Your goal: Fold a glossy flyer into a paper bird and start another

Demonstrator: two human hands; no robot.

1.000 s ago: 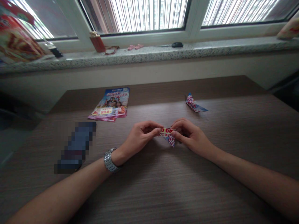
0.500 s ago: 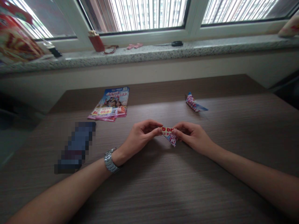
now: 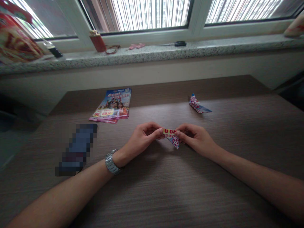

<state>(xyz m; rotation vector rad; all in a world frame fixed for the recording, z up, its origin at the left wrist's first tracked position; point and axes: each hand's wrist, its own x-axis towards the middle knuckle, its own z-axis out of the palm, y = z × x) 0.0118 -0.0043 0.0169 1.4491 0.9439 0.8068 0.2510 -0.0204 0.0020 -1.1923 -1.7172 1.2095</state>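
Folded paper (image 3: 171, 136) between left fingers (image 3: 156, 134) and right fingers (image 3: 182, 136)

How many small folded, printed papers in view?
2: one folded piece held between the left hand and right hand, another piece farther back on the table. The hands may hide more.

The top leaflet (image 3: 113, 104) reads "89.9" in red on yellow, with another number beginning with 8 to its left; the large lettering above is too blurred to read. On the folded paper (image 3: 172, 136), red digits stand upside down, only partly legible.
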